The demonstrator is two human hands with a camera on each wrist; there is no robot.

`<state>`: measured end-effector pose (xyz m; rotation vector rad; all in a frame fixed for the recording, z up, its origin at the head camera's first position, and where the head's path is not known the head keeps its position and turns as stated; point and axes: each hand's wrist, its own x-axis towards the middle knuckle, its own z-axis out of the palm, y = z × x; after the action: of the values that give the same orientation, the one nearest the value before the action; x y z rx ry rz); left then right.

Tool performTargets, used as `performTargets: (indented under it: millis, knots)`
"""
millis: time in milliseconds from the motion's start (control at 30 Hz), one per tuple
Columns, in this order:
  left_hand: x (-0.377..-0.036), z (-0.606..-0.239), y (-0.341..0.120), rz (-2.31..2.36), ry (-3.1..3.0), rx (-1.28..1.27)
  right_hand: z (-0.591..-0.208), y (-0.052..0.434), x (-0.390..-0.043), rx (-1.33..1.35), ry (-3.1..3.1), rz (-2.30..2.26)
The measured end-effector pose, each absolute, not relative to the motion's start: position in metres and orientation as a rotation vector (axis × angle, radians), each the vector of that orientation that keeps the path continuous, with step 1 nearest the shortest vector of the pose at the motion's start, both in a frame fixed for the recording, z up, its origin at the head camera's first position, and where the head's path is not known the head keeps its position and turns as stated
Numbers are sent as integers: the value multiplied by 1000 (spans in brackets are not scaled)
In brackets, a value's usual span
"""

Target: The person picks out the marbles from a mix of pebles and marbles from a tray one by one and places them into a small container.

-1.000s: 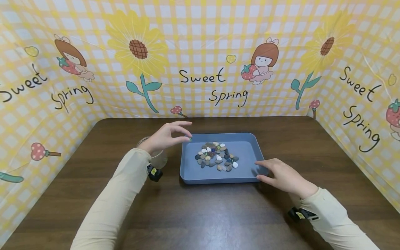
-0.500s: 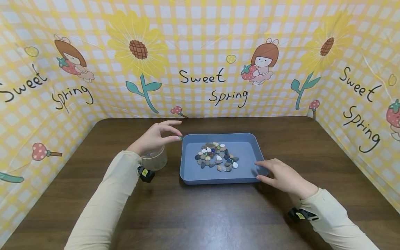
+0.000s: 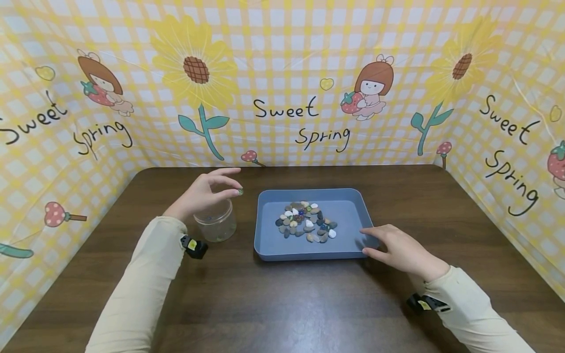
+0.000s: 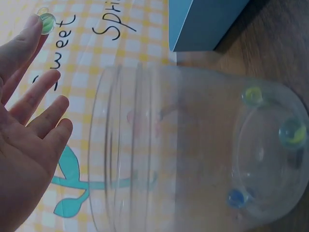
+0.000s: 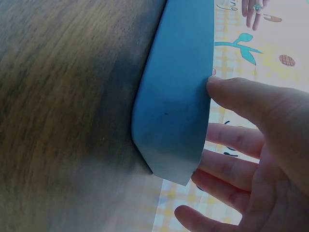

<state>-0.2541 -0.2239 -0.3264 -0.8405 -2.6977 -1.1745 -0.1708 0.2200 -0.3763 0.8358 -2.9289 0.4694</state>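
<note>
One glassy green marble (image 3: pixel 240 191) pinched in left hand (image 3: pixel 200 195) fingers above clear ribbed jar (image 3: pixel 216 221), right hand (image 3: pixel 399 250) fingers relaxed against smooth blue tray (image 3: pixel 348 208).

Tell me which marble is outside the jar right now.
The green marble pinched in the left hand; the yellow, blue and teal-yellow ones lie on the bottom of the clear jar.

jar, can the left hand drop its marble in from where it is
Probably yes: the left hand pinches the marble just above and right of the jar, whose mouth is open and uncovered.
</note>
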Motion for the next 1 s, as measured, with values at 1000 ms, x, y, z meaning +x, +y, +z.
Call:
performTargets:
  millis: [1000]
  knots:
    - [-250, -346, -266, -1091, -2808, -616, -377, 220, -172, 819, -2943, 457]
